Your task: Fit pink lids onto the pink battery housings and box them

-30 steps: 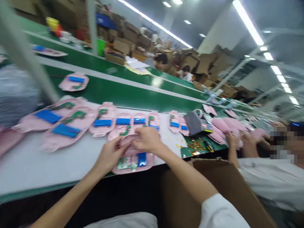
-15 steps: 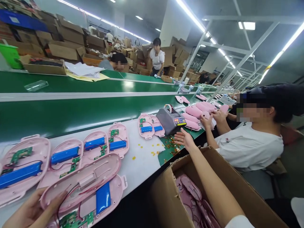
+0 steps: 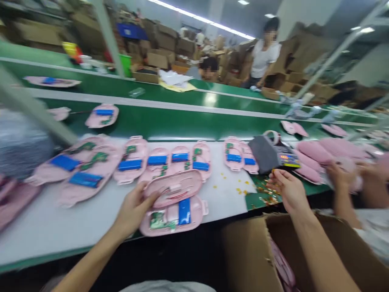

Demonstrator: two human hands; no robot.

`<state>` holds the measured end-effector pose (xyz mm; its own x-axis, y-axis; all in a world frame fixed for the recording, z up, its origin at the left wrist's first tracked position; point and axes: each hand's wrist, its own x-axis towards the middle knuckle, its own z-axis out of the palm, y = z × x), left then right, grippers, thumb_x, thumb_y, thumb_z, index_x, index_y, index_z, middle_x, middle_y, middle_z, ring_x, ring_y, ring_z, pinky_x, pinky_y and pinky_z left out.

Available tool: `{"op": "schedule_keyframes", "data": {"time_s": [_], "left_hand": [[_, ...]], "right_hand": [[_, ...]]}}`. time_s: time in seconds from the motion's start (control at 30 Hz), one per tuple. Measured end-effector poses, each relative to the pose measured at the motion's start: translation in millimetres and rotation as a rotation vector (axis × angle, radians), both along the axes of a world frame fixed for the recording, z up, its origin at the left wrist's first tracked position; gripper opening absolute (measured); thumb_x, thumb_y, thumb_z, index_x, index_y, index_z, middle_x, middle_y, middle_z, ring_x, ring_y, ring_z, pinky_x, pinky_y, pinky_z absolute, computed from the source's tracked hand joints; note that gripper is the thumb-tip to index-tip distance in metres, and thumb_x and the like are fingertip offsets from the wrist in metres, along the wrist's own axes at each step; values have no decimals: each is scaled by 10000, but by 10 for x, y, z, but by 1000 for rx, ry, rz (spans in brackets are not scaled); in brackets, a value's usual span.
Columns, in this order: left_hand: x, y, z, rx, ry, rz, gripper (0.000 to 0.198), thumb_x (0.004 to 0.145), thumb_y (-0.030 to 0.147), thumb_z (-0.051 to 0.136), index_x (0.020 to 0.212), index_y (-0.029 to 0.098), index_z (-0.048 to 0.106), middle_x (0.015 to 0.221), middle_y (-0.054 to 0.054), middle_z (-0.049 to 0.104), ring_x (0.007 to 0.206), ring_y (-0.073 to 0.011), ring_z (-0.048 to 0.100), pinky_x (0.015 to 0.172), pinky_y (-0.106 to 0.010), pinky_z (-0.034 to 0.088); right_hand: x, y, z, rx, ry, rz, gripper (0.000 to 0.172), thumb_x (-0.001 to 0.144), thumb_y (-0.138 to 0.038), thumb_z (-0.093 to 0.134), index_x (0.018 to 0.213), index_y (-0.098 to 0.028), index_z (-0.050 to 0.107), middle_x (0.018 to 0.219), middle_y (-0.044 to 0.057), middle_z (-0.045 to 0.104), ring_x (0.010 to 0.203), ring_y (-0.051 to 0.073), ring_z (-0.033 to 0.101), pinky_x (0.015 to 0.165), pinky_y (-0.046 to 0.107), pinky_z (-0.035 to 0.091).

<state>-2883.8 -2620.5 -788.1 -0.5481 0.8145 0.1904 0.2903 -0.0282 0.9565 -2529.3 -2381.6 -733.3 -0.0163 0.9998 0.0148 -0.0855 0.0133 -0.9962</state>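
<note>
My left hand [image 3: 138,207] is closed on the edge of a pink plastic shell half [image 3: 174,188], thumb inside it; wires run along its inner face. Tilted, it partly covers another pink shell half [image 3: 194,229] on the table edge, which carries a blue battery pack [image 3: 184,211] and a green circuit board [image 3: 158,220]. My right hand [image 3: 290,190] is closed in a pinch in front of the grey tape dispenser [image 3: 264,154] with a lit display. A small amber bit of tape [image 3: 273,171] shows at its fingertips, slightly blurred.
Open pink shells with batteries [image 3: 130,162] line the white sheet [image 3: 115,219]. Amber scraps [image 3: 267,194] litter the green surface below the dispenser. A cardboard box [image 3: 249,251] holding pink shells stands beneath my right arm. A co-worker's hands [image 3: 340,174] handle pink shells at right.
The view has swung left. My right hand, fingers spread before, has come up to the dispenser's front and closed in a pinch. My left hand still grips the shell half.
</note>
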Motion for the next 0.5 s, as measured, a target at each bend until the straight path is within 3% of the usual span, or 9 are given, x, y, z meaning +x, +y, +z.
{"op": "schedule_keyframes", "data": {"time_s": [0.1, 0.2, 0.27, 0.33, 0.5], "left_hand": [[65, 0, 30, 43, -150, -105, 328, 830, 406, 648, 1048, 163, 619, 980, -47, 686, 874, -206, 633, 767, -280, 517], [94, -13, -9, 97, -246, -158, 349, 839, 391, 641, 1096, 156, 623, 1032, -65, 688, 921, -229, 634, 788, -305, 518], [105, -23, -60, 126, -264, -170, 338, 840, 382, 643, 1092, 157, 628, 985, -57, 688, 902, -230, 634, 758, -298, 515], [107, -28, -120, 155, -277, -171, 325, 847, 379, 634, 1088, 161, 629, 974, -56, 684, 909, -235, 632, 762, -303, 510], [105, -40, -207, 196, -307, -170, 320, 870, 376, 599, 1114, 169, 614, 1034, -67, 673, 963, -248, 624, 813, -323, 504]], "right_hand": [[-734, -582, 249, 296, -295, 497, 267, 784, -424, 703, 873, -187, 617, 804, 10, 614, 670, 132, 595, 544, 245, 519], [-1559, -1037, 349, 699, -616, 866, 148, 905, -326, 575, 842, -193, 589, 832, 17, 595, 737, 133, 566, 627, 251, 466], [-1974, -1177, 278, 974, -854, 925, 110, 934, -247, 523, 861, -188, 580, 890, 31, 571, 777, 135, 542, 648, 251, 426], [-2209, -1210, 160, 1150, -1044, 893, 103, 943, -225, 498, 898, -183, 580, 939, 47, 538, 795, 142, 527, 610, 246, 390], [-2290, -1220, 49, 1263, -1195, 815, 138, 957, -271, 480, 917, -192, 585, 938, 49, 496, 838, 163, 508, 586, 250, 362]]}}
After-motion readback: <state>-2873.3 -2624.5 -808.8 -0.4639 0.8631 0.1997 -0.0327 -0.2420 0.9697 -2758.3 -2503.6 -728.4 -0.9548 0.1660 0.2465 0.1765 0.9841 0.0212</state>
